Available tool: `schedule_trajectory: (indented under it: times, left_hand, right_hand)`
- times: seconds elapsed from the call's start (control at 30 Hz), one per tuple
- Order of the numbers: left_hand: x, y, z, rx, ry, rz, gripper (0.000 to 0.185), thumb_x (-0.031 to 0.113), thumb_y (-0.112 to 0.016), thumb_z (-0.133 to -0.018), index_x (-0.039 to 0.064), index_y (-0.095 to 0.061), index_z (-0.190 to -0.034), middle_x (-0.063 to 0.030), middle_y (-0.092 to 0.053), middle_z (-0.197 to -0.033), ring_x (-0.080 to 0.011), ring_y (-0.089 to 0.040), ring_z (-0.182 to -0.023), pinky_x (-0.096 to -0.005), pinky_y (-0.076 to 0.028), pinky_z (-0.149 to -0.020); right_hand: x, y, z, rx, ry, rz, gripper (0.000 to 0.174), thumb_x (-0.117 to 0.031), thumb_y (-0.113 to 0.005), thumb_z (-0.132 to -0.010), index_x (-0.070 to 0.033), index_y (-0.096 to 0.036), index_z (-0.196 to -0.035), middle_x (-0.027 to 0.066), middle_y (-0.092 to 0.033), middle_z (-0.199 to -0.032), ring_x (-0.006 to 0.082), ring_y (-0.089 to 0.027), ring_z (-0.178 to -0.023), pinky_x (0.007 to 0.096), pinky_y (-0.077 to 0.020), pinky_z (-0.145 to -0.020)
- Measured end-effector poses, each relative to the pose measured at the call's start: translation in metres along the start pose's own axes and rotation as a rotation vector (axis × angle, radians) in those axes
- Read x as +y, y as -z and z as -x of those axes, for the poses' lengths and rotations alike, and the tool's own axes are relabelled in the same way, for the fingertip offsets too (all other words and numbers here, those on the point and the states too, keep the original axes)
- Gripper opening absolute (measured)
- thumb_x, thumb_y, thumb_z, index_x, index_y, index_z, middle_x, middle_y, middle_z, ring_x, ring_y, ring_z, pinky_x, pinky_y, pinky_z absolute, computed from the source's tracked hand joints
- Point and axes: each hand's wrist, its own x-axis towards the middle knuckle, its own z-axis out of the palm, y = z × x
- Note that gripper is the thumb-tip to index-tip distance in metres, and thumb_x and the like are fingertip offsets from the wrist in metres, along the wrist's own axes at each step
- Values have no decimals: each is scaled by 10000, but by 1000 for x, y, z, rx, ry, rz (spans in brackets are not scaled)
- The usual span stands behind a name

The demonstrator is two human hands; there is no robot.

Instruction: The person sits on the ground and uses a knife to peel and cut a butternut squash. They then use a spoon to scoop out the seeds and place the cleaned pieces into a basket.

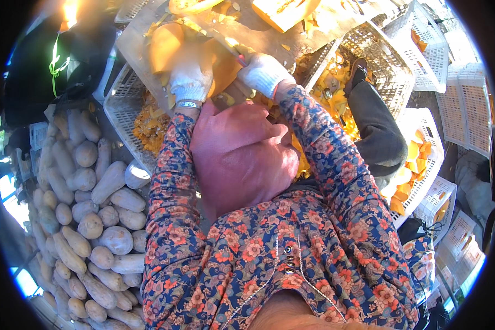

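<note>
In a white knit glove, my left hand (191, 80) presses on a piece of orange squash (168, 48) at the near left part of a board (134, 43). My gloved right hand (265, 73) is closed on a knife, whose pinkish-red handle (242, 60) shows at the fingers; its blade is blurred and points up and left across the board. Another orange squash piece (225, 64) lies between my hands. Glare blurs the spot above my left glove. Cut squash (286, 12) with bright flesh lies farther up on the board, among peel scraps.
A large pile of whole squashes (103, 243) covers the left side. A crate (126, 97) with seedy pulp stands below the board. At the right are a crate of peelings (390, 49), a crate of orange chunks (431, 165) and another person's trousered leg (373, 119). A pink cloth (243, 156) covers my lap.
</note>
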Motion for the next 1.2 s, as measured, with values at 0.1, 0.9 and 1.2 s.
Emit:
schedule_trajectory:
  times: [0.1, 0.9, 1.2]
  left_hand:
    - [8, 10, 2, 11, -22, 71, 373, 211, -609, -888, 75, -618, -1235, -200, -655, -1109, -393, -638, -991, -456, -524, -882]
    - [15, 13, 18, 43, -194, 133, 329, 250, -603, -942, 45, -648, -1196, -202, -676, -1092, -361, -667, -972, -432, -539, -846]
    - [21, 20, 7, 190, -148, 198, 317, 362, -628, -892, 56, -674, -958, -186, -654, -843, -377, -648, -762, -466, -533, -706]
  right_hand:
    - [24, 7, -18, -67, -348, -971, 231, -229, -599, -912, -67, -604, -1075, 101, -616, -723, 238, -589, -535, 384, -477, -495]
    - [42, 10, 35, -99, -71, -196, 271, -177, -625, -816, -16, -636, -1035, 167, -632, -677, 250, -656, -623, 396, -519, -606]
    - [43, -18, 13, 27, -83, -586, 297, -286, -569, -902, -12, -676, -941, 204, -660, -740, 332, -666, -676, 424, -523, -640]
